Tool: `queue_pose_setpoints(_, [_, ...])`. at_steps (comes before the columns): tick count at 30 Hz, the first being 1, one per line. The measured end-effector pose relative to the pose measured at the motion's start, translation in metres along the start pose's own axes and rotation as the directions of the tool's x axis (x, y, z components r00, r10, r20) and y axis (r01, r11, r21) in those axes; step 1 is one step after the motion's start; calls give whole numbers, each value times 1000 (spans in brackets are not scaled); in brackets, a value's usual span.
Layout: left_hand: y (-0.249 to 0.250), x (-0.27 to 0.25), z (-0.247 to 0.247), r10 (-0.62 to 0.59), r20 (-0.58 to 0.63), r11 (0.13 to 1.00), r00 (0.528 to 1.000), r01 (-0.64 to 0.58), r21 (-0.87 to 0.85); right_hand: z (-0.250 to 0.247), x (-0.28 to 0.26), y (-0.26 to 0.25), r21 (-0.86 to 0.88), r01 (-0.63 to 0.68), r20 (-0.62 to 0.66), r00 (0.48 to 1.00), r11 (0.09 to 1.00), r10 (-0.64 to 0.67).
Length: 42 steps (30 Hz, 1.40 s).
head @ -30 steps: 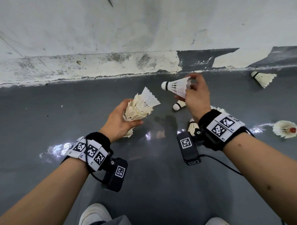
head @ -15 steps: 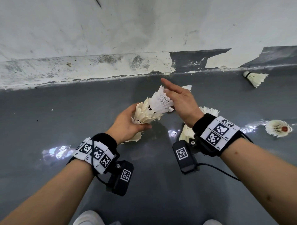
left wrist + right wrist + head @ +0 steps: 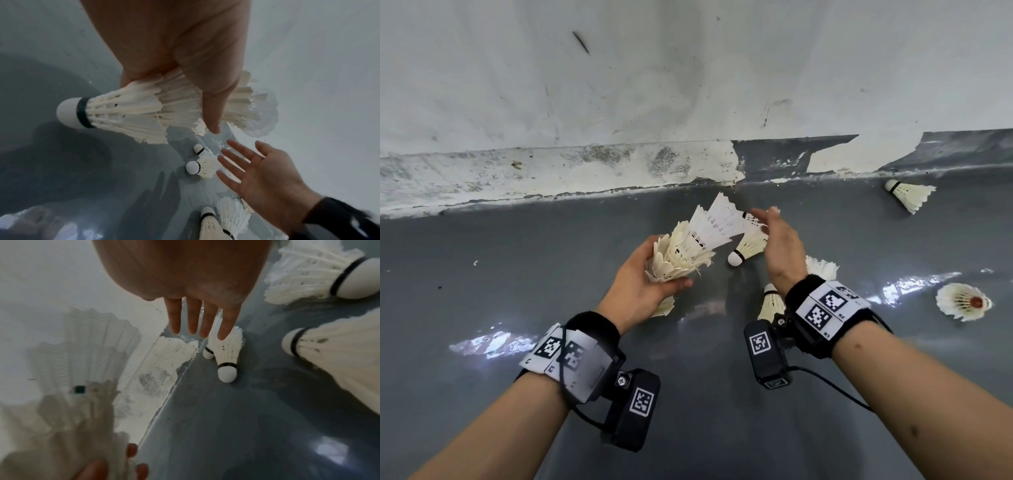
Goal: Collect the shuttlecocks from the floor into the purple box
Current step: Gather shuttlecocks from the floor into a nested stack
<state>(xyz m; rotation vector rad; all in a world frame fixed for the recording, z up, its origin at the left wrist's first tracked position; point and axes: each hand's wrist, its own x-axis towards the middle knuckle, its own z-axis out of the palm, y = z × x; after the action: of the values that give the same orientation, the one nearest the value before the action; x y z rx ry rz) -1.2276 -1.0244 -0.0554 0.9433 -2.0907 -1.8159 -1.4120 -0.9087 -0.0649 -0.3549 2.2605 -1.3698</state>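
My left hand [image 3: 640,284] grips the nested stack of shuttlecocks [image 3: 688,250] while my right hand [image 3: 779,246], fingers spread, reaches for the shuttlecock [image 3: 748,248] just beside the stack, probably the next pick-up.

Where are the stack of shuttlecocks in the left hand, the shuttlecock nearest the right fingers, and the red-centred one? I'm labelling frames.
stack of shuttlecocks [image 3: 690,251], head view, feather skirts.
nearest shuttlecock [image 3: 736,257], head view, white cork tip.
red-centred shuttlecock [image 3: 976,302], head view, red centre.
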Motion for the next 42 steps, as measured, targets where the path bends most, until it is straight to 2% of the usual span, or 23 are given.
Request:
queue_pose_setpoints(2, [0, 0, 1, -16, 3, 1000, 1000, 16, 11, -3, 4, 9, -263, 21, -66, 997, 965, -40])
queue_pose_setpoints(4, [3, 26, -5, 19, -28, 1000, 999, -18, 15, 2, 32, 8, -482, 46, -58, 995, 875, -84])
queue_pose_setpoints(7, [2, 27, -4, 12, -1, 1000, 1000, -12, 8, 1, 33, 19, -662, 41, -24, 997, 748, -75])
queue_pose_setpoints(8, [0, 26, -4, 12, -1, 1000, 1000, -12, 11, 0, 30, 22, -675, 35, -31, 997, 737, -76])
queue_pose_setpoints(9, [-1, 25, -3, 13, -2, 1000, 1000, -13, 17, 0, 28, 23, -670, 33, -36, 996, 742, -77])
queue_pose_setpoints(11, [-2, 24, -4, 15, -6, 1000, 1000, -15, 28, -1, 25, 19, -568, 37, -38, 997, 822, -71])
queue_pose_setpoints(13, [-2, 27, -5, 19, -25, 999, 999, -18, 39, -2, 29, 10, -314, 37, -78, 995, 949, -65])
queue_pose_setpoints(14, [-3, 28, -5, 16, -34, 999, 999, -15, 42, -2, 32, 5, -176, 58, -115, 990, 983, -79])
queue_pose_setpoints(17, [-5, 30, -6, 0, -53, 999, 999, 3, 50, -1, 32, -18, 159, 186, -215, 965, 970, -150])
queue_pose_setpoints(19, [-5, 30, -6, -1, -55, 998, 999, 5, 66, -1, 28, -36, 337, 219, -163, 971, 916, -172])
queue_pose_setpoints(20, [-4, 30, -5, -3, -53, 997, 999, 7, 75, -1, 23, -44, 376, 206, -98, 978, 904, -182])
queue_pose_setpoints(23, [-4, 32, -3, 7, -43, 995, 999, -3, 100, 9, 12, -47, 344, 163, 125, 968, 925, -217])
queue_pose_setpoints(25, [-4, 34, -2, 14, -46, 986, 999, -6, 164, 15, 8, -39, 268, 181, 199, 951, 946, -238])
queue_pose_setpoints(27, [-7, 36, -1, -5, -42, 980, 999, 14, 198, 18, 7, -35, 213, 180, 243, 942, 960, -230])
queue_pose_setpoints(31, [-12, 33, 1, -64, -9, 985, 998, 65, 162, 22, 8, -29, -11, 197, 243, 952, 980, -188])
queue_pose_setpoints(35, [-20, 25, 0, -135, 58, 954, 989, 114, 276, 35, 8, -14, 127, -45, 340, 940, 991, 0])
queue_pose_setpoints(38, [-23, 21, 0, -170, 85, 914, 982, 125, 386, 34, 8, -9, 199, -129, 369, 928, 971, 48])
queue_pose_setpoints(39, [-24, 21, 0, -188, 75, 906, 979, 143, 398, 32, 8, -8, 219, -148, 357, 932, 964, 61])
queue_pose_setpoints(42, [-26, 23, -4, -239, 51, 893, 970, 199, 403, 29, 11, -6, 193, -96, 313, 949, 977, 31])
